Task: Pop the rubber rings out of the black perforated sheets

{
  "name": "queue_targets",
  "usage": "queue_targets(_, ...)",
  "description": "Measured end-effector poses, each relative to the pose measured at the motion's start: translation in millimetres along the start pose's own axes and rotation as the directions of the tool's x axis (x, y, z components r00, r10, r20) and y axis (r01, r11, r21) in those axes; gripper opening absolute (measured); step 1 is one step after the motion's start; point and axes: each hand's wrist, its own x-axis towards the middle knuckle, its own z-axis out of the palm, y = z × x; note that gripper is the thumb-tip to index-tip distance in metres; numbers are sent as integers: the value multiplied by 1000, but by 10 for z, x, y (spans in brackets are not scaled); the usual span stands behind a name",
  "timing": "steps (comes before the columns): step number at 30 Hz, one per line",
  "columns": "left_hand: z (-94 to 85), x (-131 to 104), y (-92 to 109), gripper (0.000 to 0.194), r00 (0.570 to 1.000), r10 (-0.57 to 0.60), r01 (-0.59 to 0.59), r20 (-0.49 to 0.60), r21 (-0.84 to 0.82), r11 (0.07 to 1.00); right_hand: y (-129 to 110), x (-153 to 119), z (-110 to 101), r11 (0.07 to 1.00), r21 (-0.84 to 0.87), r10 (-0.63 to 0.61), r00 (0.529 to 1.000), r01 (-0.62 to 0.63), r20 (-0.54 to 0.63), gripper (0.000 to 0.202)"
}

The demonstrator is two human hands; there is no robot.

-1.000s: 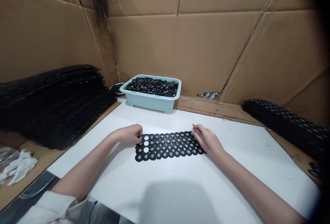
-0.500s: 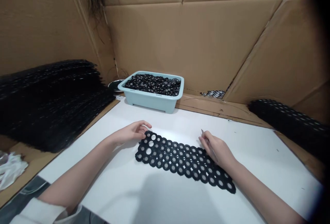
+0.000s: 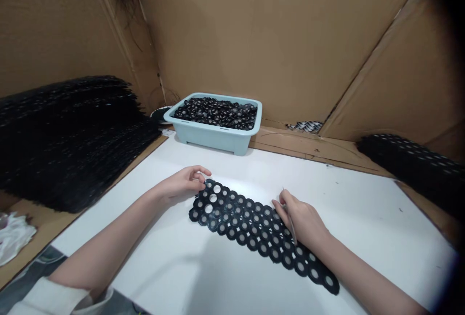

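Note:
A black strip of joined rings lies slanted across the white board, running from upper left to lower right. At its upper left corner my left hand pinches the edge between thumb and fingers. My right hand is closed on a thin pointed tool, whose tip shows above the fingers; the hand rests by the upper edge of the strip's right half. Pale discs fill the rings, and a few near the left end look brighter white.
Behind the strip stands a light blue basin full of small black rings. A large black stack lies at left, a black bundle at right. White crumpled plastic sits far left. Cardboard walls enclose the back.
The strip's right end has swung slightly down and to the right. My right hand has shifted a little left and down, with the tool tilted differently. The view has moved slightly.

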Motion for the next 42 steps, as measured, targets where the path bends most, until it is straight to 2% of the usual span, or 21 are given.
queue_targets(4,-8,17,-20,33,1000,8,-8,5,-4,1000,-6,12,-42,999,34,-23,999,22,24,21)
queue_targets(7,15,49,-45,33,999,31,-30,-20,22,999,58,48,-61,999,-20,-34,999,34,-24,21)
queue_targets(12,128,110,-92,28,993,83,-78,-79,66,995,217,113,-37,988,-153,0,994,-17,-112,24)
queue_targets(16,182,123,-107,24,991,94,-87,-91,78,993,258,130,-32,990,-137,31,999,-36,-44,22)
queue_targets(21,158,140,-133,19,995,78,-73,-69,70,995,253,144,-57,996,-60,75,996,-72,49,20)
queue_targets(36,116,173,-159,19,997,59,-54,-49,103,993,303,135,-34,999,40,27,999,-29,34,21)
queue_targets(42,117,184,-159,17,996,62,-57,-60,92,994,309,140,-24,999,11,47,998,-48,40,19)
